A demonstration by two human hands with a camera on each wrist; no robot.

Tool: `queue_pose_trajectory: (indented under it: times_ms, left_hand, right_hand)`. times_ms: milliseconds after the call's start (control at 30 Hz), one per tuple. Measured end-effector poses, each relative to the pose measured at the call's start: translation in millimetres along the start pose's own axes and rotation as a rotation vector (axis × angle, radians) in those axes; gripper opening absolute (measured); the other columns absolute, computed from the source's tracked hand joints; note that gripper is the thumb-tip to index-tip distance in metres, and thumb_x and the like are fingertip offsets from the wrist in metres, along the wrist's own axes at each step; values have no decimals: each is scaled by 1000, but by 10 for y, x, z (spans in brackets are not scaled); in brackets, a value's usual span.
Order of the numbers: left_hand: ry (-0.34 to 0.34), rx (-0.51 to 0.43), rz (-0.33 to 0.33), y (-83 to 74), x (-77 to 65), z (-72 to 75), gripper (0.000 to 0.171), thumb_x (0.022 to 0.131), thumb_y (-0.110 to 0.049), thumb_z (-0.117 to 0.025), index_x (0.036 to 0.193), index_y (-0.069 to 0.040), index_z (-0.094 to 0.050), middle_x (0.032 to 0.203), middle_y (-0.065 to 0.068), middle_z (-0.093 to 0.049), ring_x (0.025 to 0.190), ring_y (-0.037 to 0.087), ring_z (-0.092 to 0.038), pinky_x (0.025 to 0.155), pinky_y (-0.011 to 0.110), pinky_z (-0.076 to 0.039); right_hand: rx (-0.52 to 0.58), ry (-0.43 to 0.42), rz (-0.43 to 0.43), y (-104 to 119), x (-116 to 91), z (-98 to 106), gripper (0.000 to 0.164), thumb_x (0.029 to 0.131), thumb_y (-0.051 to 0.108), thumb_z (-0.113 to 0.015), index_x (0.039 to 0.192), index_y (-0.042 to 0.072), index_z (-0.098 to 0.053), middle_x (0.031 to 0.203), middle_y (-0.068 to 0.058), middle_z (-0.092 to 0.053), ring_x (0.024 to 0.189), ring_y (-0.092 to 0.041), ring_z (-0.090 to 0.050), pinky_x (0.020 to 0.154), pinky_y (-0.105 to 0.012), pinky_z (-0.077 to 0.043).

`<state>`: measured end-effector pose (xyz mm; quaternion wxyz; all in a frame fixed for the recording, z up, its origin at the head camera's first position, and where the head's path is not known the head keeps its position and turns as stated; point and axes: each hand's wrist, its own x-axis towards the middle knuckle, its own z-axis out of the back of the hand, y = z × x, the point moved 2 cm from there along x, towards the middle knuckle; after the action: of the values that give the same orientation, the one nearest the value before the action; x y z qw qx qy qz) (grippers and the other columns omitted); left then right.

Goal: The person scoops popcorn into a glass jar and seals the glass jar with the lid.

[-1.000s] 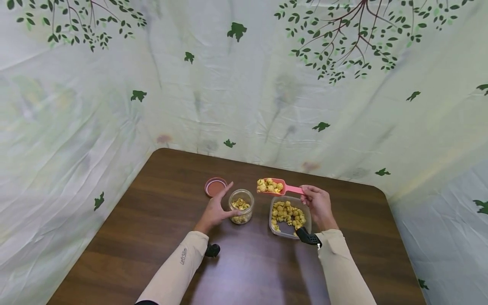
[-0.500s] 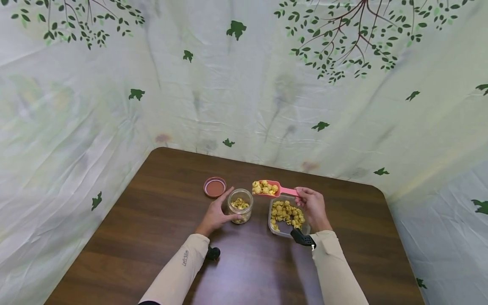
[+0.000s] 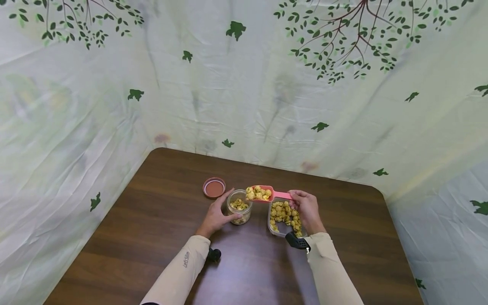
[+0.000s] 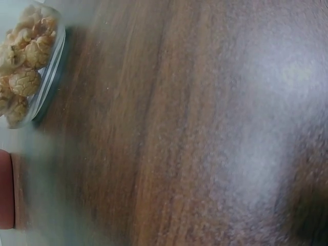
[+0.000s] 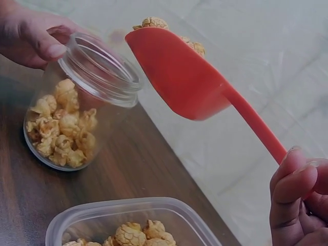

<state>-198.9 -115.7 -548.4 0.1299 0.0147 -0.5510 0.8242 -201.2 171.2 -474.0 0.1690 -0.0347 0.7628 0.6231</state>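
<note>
Head view: L hand (image 3: pixel 215 218) holds jar (image 3: pixel 246 217) on worktop (image 3: pixel 171 190), R hand (image 3: pixel 306 210) pinches loaded scoop (image 3: pixel 280 195) near its mouth; L wrist: popcorn (image 4: pixel 25 79) part-seen, grip unclear; R wrist: scoop unemptied, tub (image 5: pixel 128 204) below, so prob. mid-fill, tipping needed next.

- I see a big brown wood table (image 3: pixel 145 237) with round back corners.
- On the table, toward its back edge: a round, reddish lid (image 3: pixel 214 188).
- Behind the table and at its sides: pale, wrinkly cloth (image 3: pixel 244 101).
- High above the table: leafy branches (image 3: pixel 358 37), and scattered dark green leaf shapes (image 3: pixel 236 29).
</note>
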Motion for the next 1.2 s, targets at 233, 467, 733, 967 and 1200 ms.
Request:
queue_pose_trajectory:
  times_ms: [233, 467, 733, 967, 1200]
  left_hand:
    - [6, -21, 53, 18, 14, -17, 86, 69, -24, -88, 144, -20, -46, 138, 14, -53, 127, 27, -48, 109, 44, -32]
    - [17, -106, 43, 36, 5, -28, 87, 70, -19, -88, 145, -12, -44, 130, 22, -58, 116, 34, -58, 103, 49, -38]
    - [17, -146, 60, 57, -8, -40, 86, 71, -14, -87, 145, -14, -44, 134, 22, -54, 119, 33, -57, 102, 47, -40]
    - [26, -172, 36, -135, -44, 5, 83, 72, -5, -84, 144, -5, -43, 132, 28, -53, 118, 42, -55, 101, 53, -39]
    - [47, -151, 28, -334, -81, 78, 80, 74, -6, -83, 143, 1, -42, 130, 28, -55, 117, 43, -55, 99, 51, -41]
  right_hand:
    - [-29, -9, 12, 1, -11, -48, 21, 98, 0, -50, 110, -16, -57, 68, -1, -59, 52, -7, -52, 49, -17, -46]
    - [-52, -11, 22, -1, -31, -92, 24, 98, 0, -49, 112, -19, -55, 69, -2, -58, 52, -7, -52, 49, -17, -46]
    - [-74, -1, 40, 5, -51, -116, 22, 98, 1, -50, 111, -16, -58, 74, -3, -59, 54, -7, -54, 51, -19, -49]
    - [-137, 13, 82, 33, -74, -149, 22, 98, 2, -51, 108, -16, -59, 73, -4, -58, 55, -8, -53, 51, -20, -48]
    - [-177, 6, 105, 68, -79, -191, 24, 98, 5, -54, 107, -16, -61, 71, -5, -59, 55, -9, -53, 51, -19, -49]
